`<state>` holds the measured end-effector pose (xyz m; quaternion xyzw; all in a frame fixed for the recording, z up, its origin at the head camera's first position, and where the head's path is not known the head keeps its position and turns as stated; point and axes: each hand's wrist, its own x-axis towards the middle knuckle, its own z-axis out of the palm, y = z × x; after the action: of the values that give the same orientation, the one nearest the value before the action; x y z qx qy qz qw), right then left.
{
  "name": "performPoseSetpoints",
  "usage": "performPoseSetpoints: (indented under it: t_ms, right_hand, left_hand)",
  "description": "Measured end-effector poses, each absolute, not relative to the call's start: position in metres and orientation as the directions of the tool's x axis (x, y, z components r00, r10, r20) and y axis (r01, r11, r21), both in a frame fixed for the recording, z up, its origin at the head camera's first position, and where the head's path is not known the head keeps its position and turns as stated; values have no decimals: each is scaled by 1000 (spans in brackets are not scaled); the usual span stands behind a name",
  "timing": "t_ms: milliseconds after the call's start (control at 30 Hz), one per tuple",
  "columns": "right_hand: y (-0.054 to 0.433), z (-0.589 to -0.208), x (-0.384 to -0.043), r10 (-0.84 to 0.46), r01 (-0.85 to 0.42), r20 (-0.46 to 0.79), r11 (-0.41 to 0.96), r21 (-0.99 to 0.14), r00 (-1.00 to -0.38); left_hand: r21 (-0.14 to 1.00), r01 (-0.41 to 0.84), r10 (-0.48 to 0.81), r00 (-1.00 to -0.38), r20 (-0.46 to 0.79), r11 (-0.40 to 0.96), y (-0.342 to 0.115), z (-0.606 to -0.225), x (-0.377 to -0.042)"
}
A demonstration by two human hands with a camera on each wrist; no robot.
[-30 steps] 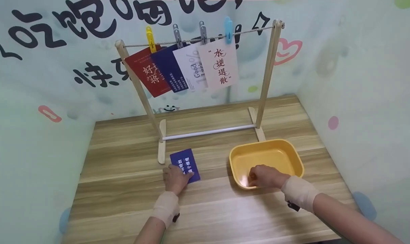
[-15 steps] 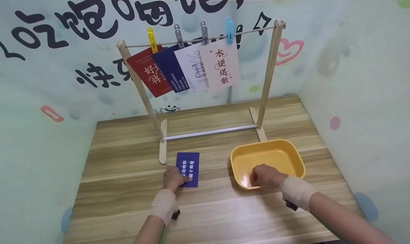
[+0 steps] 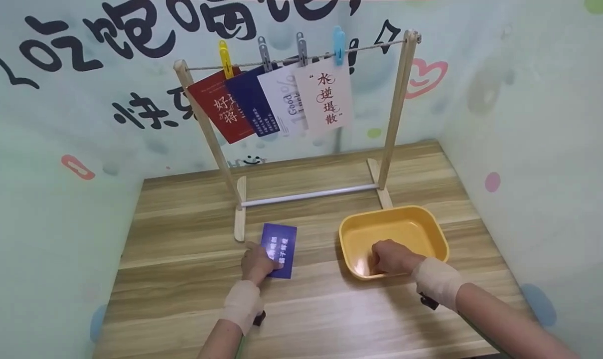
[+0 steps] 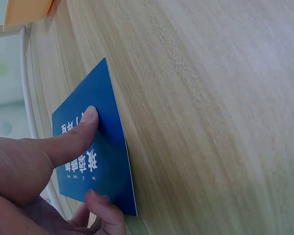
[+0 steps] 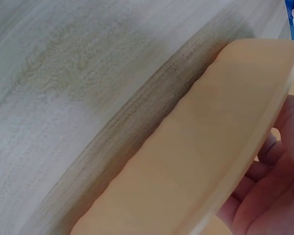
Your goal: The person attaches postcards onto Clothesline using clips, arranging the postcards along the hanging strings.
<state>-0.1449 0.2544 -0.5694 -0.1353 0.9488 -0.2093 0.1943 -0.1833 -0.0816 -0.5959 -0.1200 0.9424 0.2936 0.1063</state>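
My left hand [image 3: 256, 264] pinches a blue card [image 3: 284, 249] with white Chinese writing. In the left wrist view the thumb lies across the card's printed face and the other fingers curl at its lower edge, partly hidden under it. One edge of the card tilts off the wood. On the right, my right hand [image 3: 393, 257] reaches down into a yellow plastic tray [image 3: 416, 234] with curled fingers. The right wrist view shows this hand [image 5: 279, 191] behind the tray's rim. Its fingertips are hidden, so I cannot tell whether it holds anything.
Behind stands a wooden rack [image 3: 398, 109] with a rope. Clothespins in yellow [image 3: 225, 60], grey [image 3: 265, 54] and light blue [image 3: 339, 46] hold a red card [image 3: 222, 112], a navy card [image 3: 254, 107], a white card [image 3: 284, 107] and a pale pink card [image 3: 326, 97]. Walls enclose the table [image 3: 182, 309].
The blue card has turned from leaning left to leaning slightly right and slid a little rightward under the left hand's grip. My right hand has stayed inside the tray.
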Motion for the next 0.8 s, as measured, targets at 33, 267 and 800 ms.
performPoseSetpoints:
  t_ms: [33,267,800]
  right_hand:
    - [255,-570,-145,-336,-173,-305,873,-457,-891]
    - [260,-572,-142,-385,-220,-188,794,-566,-904]
    - [276,-559,-152,-318,-290,59,753,-591,-946]
  left_hand:
    - [538,-283,-156,-950,-269,794,-82,-596,-183]
    - [638,-142,19,-971,-238,757,-90,-594,-181]
    - [826,-35,259,-941,-216,562,-73,-568,-187]
